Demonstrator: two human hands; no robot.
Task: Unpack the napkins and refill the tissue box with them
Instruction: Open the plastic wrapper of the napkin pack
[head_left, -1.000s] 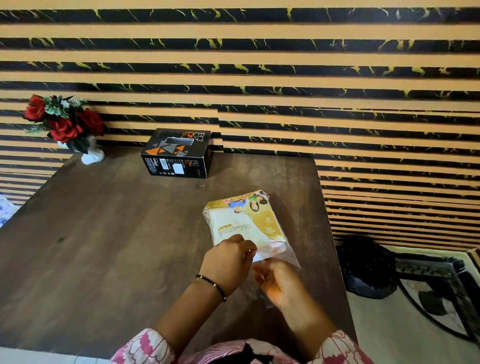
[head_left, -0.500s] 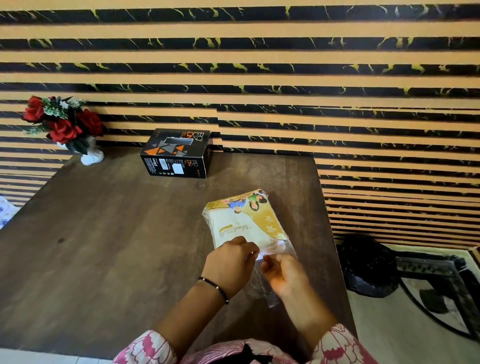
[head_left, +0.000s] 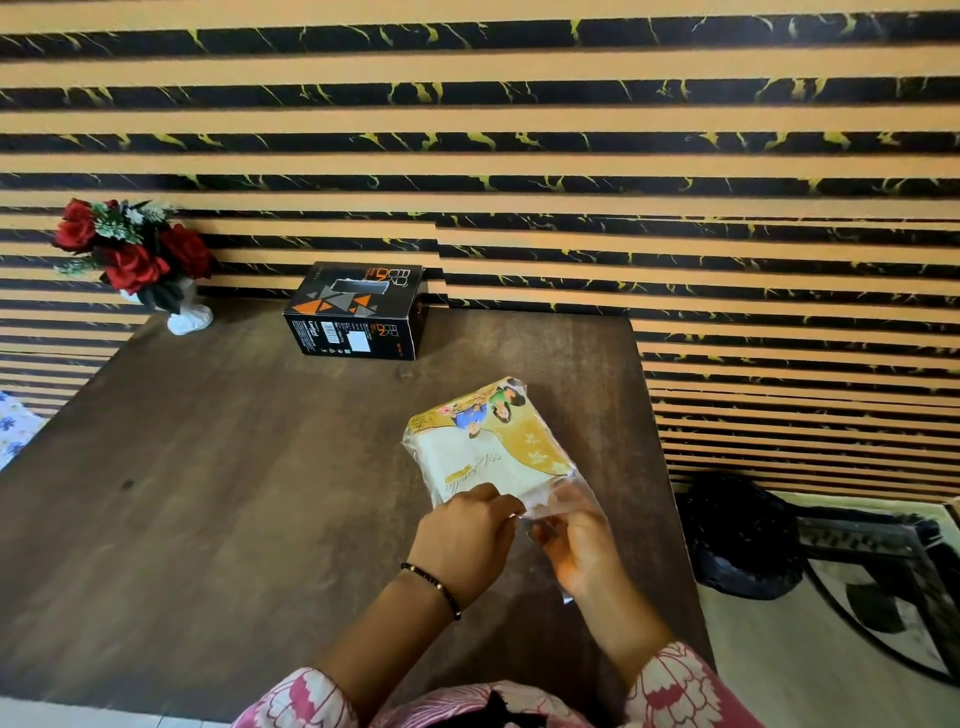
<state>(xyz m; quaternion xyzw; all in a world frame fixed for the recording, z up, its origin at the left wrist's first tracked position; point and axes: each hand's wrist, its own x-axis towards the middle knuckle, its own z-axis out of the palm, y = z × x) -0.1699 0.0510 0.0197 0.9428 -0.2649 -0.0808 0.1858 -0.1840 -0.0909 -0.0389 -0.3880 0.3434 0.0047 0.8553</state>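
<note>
Roses, red, in a white vase (head_left: 183, 312) at the table's (head_left: 208, 493) far left corner against the striped wall. Right of it, a black tissue box (head_left: 358, 317) with orange triangles, slot on top; inside not visible. Nearer, right of centre, the napkin pack (head_left: 488, 441) lies flat in clear wrap, still sealed around the stack. Left hand (head_left: 462, 540), beaded bracelet at the wrist, fingers curled, pinching the wrap's near edge. Right hand (head_left: 584, 545) just beside it, fingers curled on the loose clear flap; fingertips partly blurred by the plastic. Floor at far right: dark rounded object (head_left: 737, 540), unclear what, edge cut off.
</note>
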